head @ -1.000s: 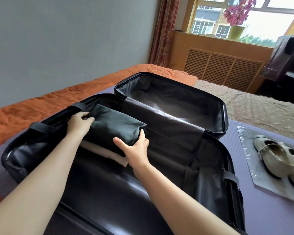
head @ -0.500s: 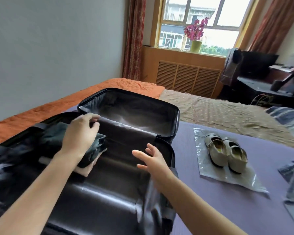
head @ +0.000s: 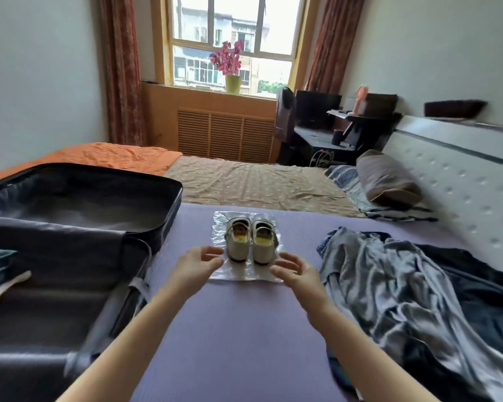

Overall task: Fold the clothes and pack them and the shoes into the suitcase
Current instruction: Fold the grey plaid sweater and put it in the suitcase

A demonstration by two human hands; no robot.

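Head view, left hand [head: 196, 264], right hand [head: 295, 271], wide, empty, flanking glossy shoes [head: 238, 252], crinkled plastic [head: 244, 276]

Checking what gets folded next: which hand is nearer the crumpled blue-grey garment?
Right. The right hand is just left of the crumpled blue-grey garment; the left hand is farther left, past the white shoes.

bed [head: 259, 181]: purple mat [head: 238, 329] on top
left: open suitcase [head: 84, 198]
ctr: plastic sheet [head: 246, 274] w/ shoes [head: 238, 239]
right: crumpled clothes [head: 389, 285]
far right: pillow [head: 389, 178]

flower pot [head: 233, 84] on windowsill [head: 186, 87] | pillow [head: 388, 178] beside headboard [head: 462, 184] | desk [head: 357, 118], possibly a monitor [head: 317, 108] beside it
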